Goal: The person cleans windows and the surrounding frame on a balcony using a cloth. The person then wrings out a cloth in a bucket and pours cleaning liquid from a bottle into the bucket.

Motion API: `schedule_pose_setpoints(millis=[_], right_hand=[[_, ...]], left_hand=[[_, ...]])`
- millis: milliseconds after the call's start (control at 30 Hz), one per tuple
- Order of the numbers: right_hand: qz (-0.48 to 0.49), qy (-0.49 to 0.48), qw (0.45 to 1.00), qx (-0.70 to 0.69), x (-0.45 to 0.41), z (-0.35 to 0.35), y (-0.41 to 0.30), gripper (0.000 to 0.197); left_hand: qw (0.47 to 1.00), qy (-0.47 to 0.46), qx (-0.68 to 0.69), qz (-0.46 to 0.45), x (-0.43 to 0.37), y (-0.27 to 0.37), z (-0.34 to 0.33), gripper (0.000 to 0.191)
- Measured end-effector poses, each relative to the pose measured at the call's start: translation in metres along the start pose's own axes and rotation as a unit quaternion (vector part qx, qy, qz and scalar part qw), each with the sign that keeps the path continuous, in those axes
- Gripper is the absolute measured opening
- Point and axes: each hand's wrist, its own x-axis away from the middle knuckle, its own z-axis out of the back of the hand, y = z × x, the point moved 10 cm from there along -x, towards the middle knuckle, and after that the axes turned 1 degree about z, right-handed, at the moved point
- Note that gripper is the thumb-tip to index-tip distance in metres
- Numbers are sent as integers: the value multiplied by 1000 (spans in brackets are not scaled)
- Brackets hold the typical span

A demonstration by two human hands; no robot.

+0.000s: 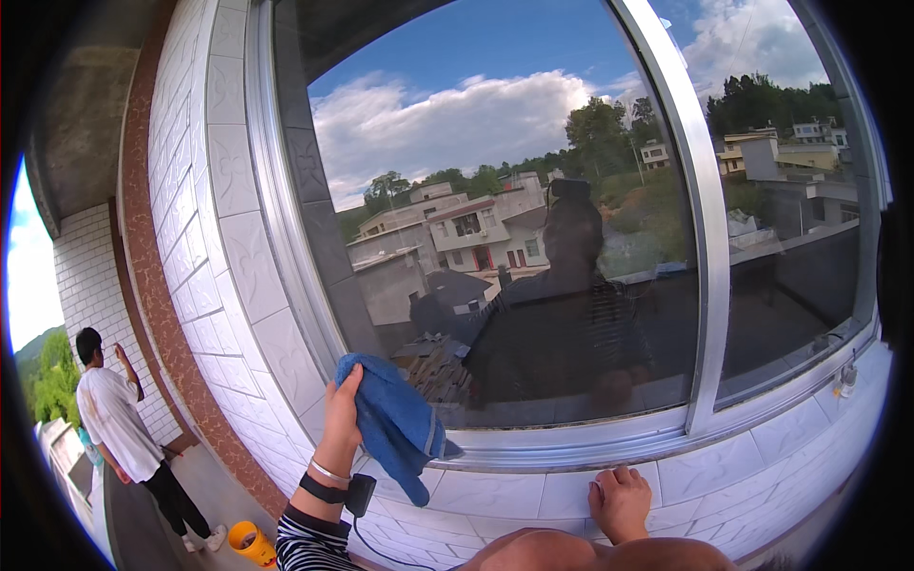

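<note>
My left hand point(345, 407) grips a blue cloth point(393, 417) at the lower left corner of the window. Part of the cloth hangs down over the aluminium frame point(564, 446) and the white tiled sill. The wrist carries a bracelet and a black strap with a small black device point(360, 495) and cable. On the sill point(493, 492) rests my right hand point(621, 503), its fingers curled; what the palm may hold is hidden. Above both hands stands the dark window pane point(443, 342), which reflects sky, buildings and a dark figure.
At the far left a person point(121, 435) in a white shirt faces a tiled wall, one hand raised. A yellow bucket point(251, 544) stands on the floor near that person's feet. A small bottle-like object point(847, 378) sits on the sill at the right.
</note>
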Motion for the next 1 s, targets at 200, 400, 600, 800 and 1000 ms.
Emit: schedule_pose_setpoints(millis=[200, 400, 600, 800, 1000], right_hand=[[9, -49, 999, -19, -4, -15, 10, 13], [25, -46, 997, -64, -4, -13, 10, 15], [29, -57, 994, -90, -2, -12, 8, 19], [22, -57, 993, -97, 5, -13, 10, 20], [-155, -130, 848, -490, 36, -14, -5, 19]], left_hand=[[998, 17, 9, 61, 20, -44, 32, 28], [994, 44, 52, 84, 47, -57, 35, 30], [978, 94, 132, 128, 85, -61, 62, 39], [965, 94, 163, 184, 107, -71, 85, 47], [930, -64, 229, 280, 165, -102, 22, 52]])
